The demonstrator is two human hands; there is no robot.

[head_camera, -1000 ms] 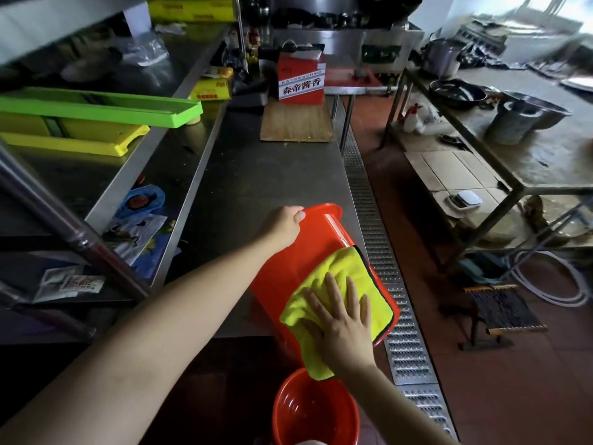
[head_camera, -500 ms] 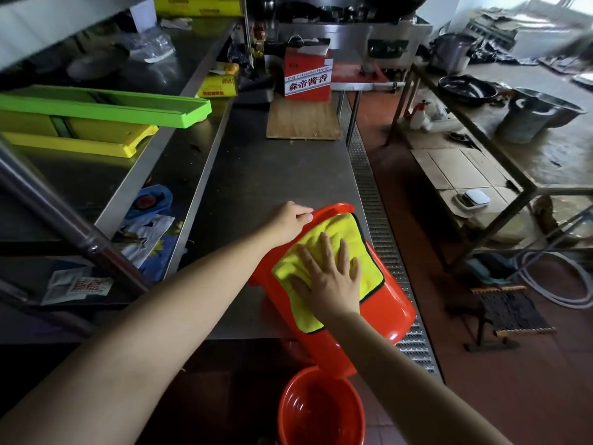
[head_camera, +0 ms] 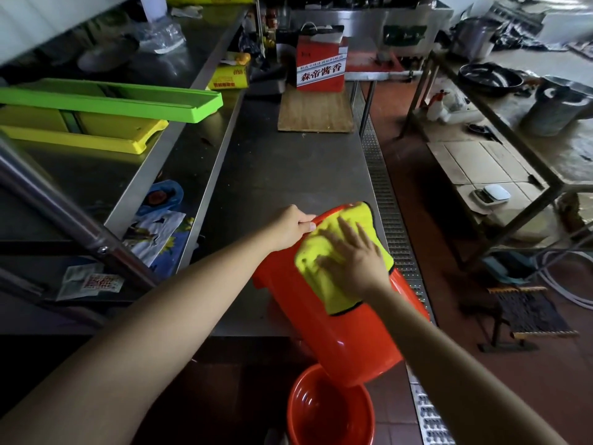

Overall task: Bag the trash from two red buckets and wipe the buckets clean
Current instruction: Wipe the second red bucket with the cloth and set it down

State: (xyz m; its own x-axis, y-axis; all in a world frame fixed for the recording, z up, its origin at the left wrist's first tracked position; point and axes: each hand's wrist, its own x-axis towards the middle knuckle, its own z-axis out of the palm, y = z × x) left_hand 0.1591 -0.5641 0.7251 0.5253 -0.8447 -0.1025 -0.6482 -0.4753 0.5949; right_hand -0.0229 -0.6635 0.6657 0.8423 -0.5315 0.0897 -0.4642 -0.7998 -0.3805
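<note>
Two red buckets are in our view: one bucket (head_camera: 337, 332) lies tipped on its side on the near end of the steel table (head_camera: 288, 175), its bottom sticking out past the table's near edge, and the second bucket (head_camera: 330, 412) stands upright on the floor just below it. Our left hand (head_camera: 290, 227) is clenched around the far rim of the tipped bucket. Our right hand (head_camera: 356, 258) lies flat with fingers spread, pressing a yellow cloth (head_camera: 324, 248) against the bucket's upturned side.
</note>
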